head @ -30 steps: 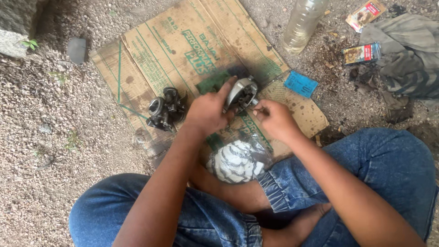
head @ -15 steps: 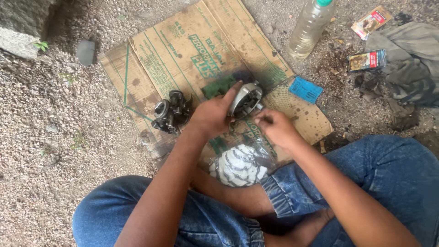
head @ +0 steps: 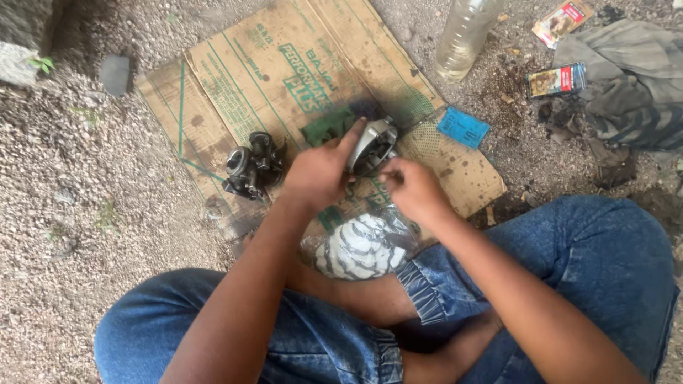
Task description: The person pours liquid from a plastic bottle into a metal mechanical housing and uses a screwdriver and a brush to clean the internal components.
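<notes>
My left hand grips a silver-grey metal engine part above a flattened cardboard sheet. My right hand is right beside the part's lower edge, fingers pinched together; whether something small sits between them I cannot tell. A dark carburettor body lies on the cardboard just left of my left hand. A clear plastic bag with a black-and-white striped cloth rests against my legs below both hands.
A clear plastic bottle stands at the cardboard's far right corner. A small blue card, two small printed packets and a grey cloth lie on the gravel to the right. A flat stone lies at the left.
My left hand has turned the metal part slightly and my right hand has closed in on its lower edge. The view has shifted a little.
</notes>
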